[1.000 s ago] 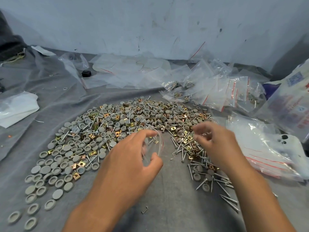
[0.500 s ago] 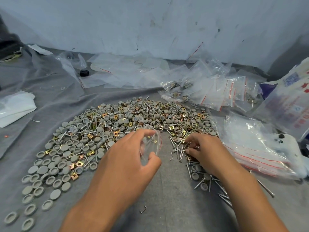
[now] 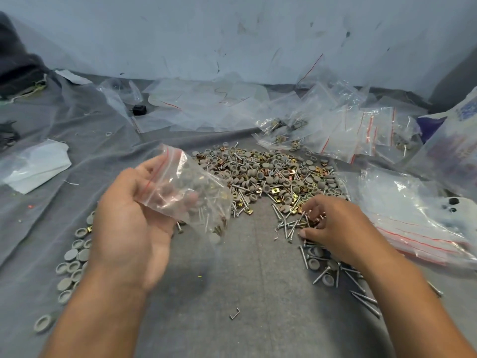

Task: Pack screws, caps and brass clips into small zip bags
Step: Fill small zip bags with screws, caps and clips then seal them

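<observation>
Over a grey cloth [image 3: 232, 280], the person's left hand [image 3: 129, 223] gripped a small clear red-striped zip bag [image 3: 185, 192], while the right hand [image 3: 333, 226], fingers curled, pinched silver screws [image 3: 291, 226] beside grey round caps [image 3: 268, 174] and brass clips [image 3: 277, 198].

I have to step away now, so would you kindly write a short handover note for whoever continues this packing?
Left hand: holds a small zip bag raised above the cloth, partly filled with caps and screws.
Right hand: down on the loose screws, fingers curled to pick some up.
Mixed pile of caps, screws and brass clips lies ahead; filled bags sit far right.
Done: several bags filled. Left: finish this bag, seal it, then pack the remaining pile.
</observation>
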`<act>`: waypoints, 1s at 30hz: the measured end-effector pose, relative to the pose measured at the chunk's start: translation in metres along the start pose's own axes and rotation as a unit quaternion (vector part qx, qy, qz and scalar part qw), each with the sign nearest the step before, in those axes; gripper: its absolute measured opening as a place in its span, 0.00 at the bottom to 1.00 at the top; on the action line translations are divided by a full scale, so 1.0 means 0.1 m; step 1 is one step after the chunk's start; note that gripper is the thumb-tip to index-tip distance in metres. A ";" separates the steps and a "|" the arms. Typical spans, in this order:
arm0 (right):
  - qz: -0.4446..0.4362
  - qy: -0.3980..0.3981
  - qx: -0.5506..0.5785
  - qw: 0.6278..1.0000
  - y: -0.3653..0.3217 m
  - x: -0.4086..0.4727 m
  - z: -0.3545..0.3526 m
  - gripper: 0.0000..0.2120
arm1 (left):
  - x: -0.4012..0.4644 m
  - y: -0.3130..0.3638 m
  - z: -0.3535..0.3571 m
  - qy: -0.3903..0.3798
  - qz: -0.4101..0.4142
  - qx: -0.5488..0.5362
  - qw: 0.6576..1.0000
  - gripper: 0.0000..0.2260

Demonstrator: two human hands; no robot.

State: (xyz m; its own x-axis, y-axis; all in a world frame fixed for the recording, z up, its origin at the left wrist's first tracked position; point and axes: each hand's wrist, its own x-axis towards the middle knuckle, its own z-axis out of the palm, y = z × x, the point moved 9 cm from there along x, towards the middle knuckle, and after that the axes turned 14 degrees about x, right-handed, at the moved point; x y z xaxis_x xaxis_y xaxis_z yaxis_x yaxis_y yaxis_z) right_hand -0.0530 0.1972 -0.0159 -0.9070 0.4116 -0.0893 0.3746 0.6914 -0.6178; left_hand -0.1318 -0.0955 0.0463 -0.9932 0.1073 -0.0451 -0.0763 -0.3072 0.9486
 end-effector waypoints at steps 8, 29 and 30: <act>0.014 0.031 0.034 0.999 0.05 0.05 -0.03 0.11 | 0.04 0.02 -0.07 -0.022 0.004 -0.013 1.000 0.12; 0.015 -0.012 -0.030 0.999 0.04 0.05 0.06 0.10 | -0.24 -0.13 0.45 -0.114 0.211 0.540 0.807 0.15; 0.012 -0.007 -0.031 0.999 0.03 0.05 0.06 0.09 | -0.25 -0.13 0.46 -0.116 0.209 0.541 0.806 0.15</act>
State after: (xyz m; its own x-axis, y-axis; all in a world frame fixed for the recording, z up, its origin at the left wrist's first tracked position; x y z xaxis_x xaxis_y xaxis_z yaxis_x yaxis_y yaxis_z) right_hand -0.0577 0.1977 -0.0227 -0.8996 0.4213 -0.1151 0.4080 0.7166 -0.5657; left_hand -0.1017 -0.0505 0.0493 -0.8591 0.4213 0.2908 0.5077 0.6289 0.5888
